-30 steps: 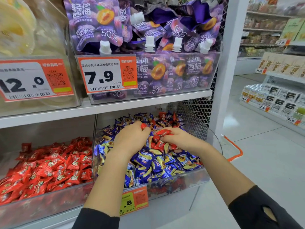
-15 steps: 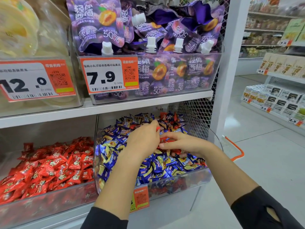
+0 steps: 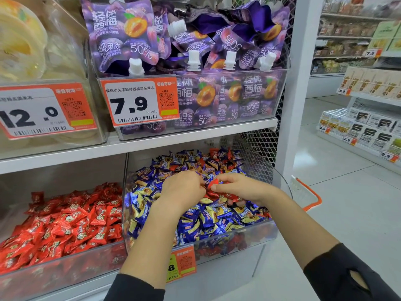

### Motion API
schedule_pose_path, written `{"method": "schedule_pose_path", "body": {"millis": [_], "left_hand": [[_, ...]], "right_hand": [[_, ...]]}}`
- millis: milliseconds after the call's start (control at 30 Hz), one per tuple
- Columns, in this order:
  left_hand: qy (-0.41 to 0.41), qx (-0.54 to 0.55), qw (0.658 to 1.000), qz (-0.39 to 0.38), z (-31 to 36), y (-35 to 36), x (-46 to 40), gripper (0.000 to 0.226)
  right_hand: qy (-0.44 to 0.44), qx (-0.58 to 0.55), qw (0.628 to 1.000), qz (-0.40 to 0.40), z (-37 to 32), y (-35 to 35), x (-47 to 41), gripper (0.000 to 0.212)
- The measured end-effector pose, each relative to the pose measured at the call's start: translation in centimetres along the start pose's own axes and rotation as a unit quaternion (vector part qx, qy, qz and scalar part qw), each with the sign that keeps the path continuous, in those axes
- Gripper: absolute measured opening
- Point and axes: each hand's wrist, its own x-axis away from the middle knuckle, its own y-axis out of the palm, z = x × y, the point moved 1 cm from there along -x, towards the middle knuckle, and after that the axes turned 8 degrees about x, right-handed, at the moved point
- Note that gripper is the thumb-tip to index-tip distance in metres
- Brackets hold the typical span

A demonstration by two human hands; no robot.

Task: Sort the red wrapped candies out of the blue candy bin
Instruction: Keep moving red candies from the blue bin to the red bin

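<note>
The clear blue candy bin (image 3: 234, 240) on the lower shelf holds blue and yellow wrapped candies mixed with some red ones. Both my hands are over its middle. My right hand (image 3: 240, 189) pinches a red wrapped candy (image 3: 214, 183) between thumb and fingers. My left hand (image 3: 183, 190) is curled beside it, fingertips touching the same red candy; more red wrappers show under its fingers. Other red candies (image 3: 219, 154) lie at the back of the bin.
A clear bin of red candies (image 3: 65, 222) stands just to the left. Above hang bins of purple jelly pouches (image 3: 191, 61) and yellow cups (image 3: 21, 44). A white shelf post (image 3: 293, 105) stands to the right, an orange-handled basket (image 3: 308, 196) behind it.
Both hands have risen slightly from the pile and come together. The right hand has lifted a red candy up to the left hand's fingertips.
</note>
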Motion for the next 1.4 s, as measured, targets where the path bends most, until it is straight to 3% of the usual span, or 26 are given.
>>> {"method": "schedule_pose_path", "body": {"millis": [233,400,500,633,767,867,1100,1233,1400], "left_hand": [[0.012,0.011,0.994,-0.108,-0.6,0.4,-0.4,0.041],[0.011,-0.052,0.989,-0.135,0.2,0.7,-0.3,0.051],[0.015,-0.101,0.991,-0.085,0.8,1.0,-0.3,0.036],[0.031,-0.087,0.996,-0.008,0.8,1.0,0.0,0.024],[0.020,0.091,0.994,0.058,-0.3,-0.6,0.4,0.023],[0.021,0.250,0.964,0.092,-1.5,-2.1,1.2,0.023],[-0.007,0.397,0.910,0.121,-5.2,-4.4,4.7,0.016],[-0.032,0.427,0.893,0.140,-7.4,-5.8,7.7,0.025],[-0.091,0.357,0.908,0.199,-13.0,-8.7,11.5,0.029]], "right_hand": [[0.026,-0.008,0.999,0.037,1.0,-1.0,0.2,0.019],[0.041,-0.016,0.997,0.071,1.2,-0.9,-0.2,0.019],[0.035,-0.026,0.996,0.074,1.2,-1.3,-0.2,0.019],[0.031,-0.003,0.998,0.061,1.3,-1.4,0.3,0.021],[0.014,-0.022,0.996,0.090,1.3,-1.7,0.6,0.018],[-0.016,-0.039,0.991,0.125,0.0,-2.2,0.9,0.015],[-0.085,-0.017,0.989,0.118,-5.1,-0.6,2.2,0.017],[-0.126,-0.020,0.989,0.081,-8.4,2.5,2.4,0.015],[-0.182,-0.067,0.981,0.017,-13.2,7.9,0.4,0.017]]}}
